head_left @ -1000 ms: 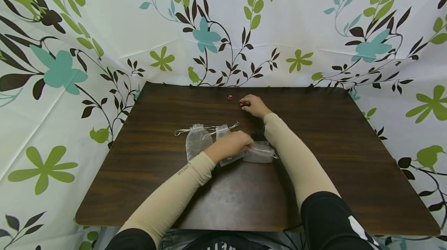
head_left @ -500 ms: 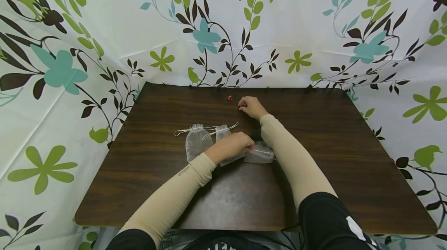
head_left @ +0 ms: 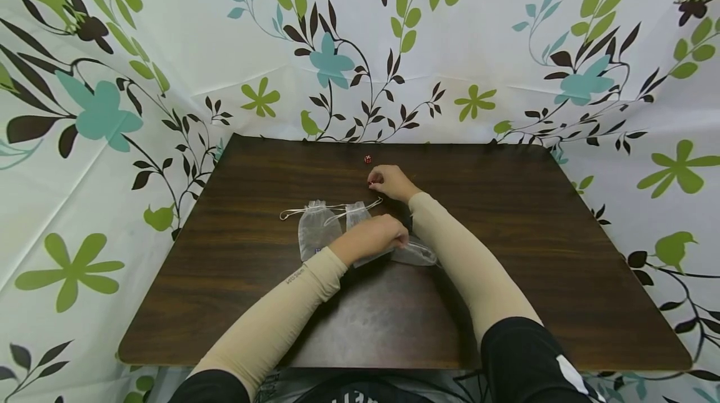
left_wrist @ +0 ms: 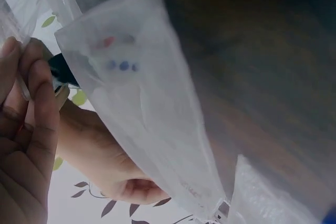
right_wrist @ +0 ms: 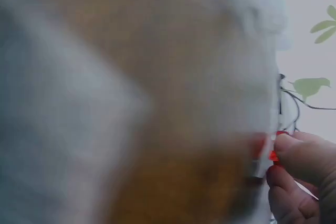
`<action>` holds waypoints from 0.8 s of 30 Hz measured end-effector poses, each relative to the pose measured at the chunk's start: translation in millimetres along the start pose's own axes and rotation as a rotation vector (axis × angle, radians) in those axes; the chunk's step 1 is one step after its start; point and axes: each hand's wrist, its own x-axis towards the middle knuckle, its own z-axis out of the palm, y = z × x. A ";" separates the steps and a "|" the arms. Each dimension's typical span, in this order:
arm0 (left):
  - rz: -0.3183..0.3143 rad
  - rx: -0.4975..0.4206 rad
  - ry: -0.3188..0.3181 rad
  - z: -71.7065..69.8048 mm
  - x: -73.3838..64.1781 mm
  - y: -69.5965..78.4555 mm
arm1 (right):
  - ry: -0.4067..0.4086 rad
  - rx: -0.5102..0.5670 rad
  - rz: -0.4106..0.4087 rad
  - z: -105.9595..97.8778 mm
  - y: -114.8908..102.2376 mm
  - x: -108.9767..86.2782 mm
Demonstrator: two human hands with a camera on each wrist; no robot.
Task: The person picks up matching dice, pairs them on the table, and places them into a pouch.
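Note:
My right hand (head_left: 395, 183) pinches a small red die (head_left: 371, 184) between thumb and fingertips, above the middle back of the table. In the right wrist view that die (right_wrist: 274, 155) shows only partly between the fingers. Another red die (head_left: 368, 159) lies near the table's back edge. My left hand (head_left: 374, 237) pinches the rightmost sheer white drawstring pouch (head_left: 415, 253). A middle pouch (head_left: 357, 210) is partly under that hand; small dark-spotted pieces show through a pouch (left_wrist: 163, 108) in the left wrist view. To the left lies one more pouch (head_left: 317, 228).
White cords (head_left: 292, 212) trail from the pouches. A dark object (left_wrist: 62, 69), mostly hidden, sits beyond the left fingers. The dark wooden table (head_left: 236, 265) ends at a patterned curtain (head_left: 214, 47) behind and at the sides.
My right hand has picked up the nearer red die and moved left and towards me with it. The left hand stays in place at the pouch.

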 end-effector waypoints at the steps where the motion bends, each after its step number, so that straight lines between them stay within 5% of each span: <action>1: -0.002 0.000 -0.002 -0.2 -0.1 -0.2 | -0.008 -0.002 -0.001 1.5 0.7 -0.1; 17: 0.009 0.001 -0.004 -3.2 -5.1 -1.5 | -0.075 0.015 -0.025 1.1 1.0 5.1; 24: 0.023 0.043 -0.026 -0.6 -7.1 2.9 | -0.068 0.003 0.037 -8.6 -2.5 8.1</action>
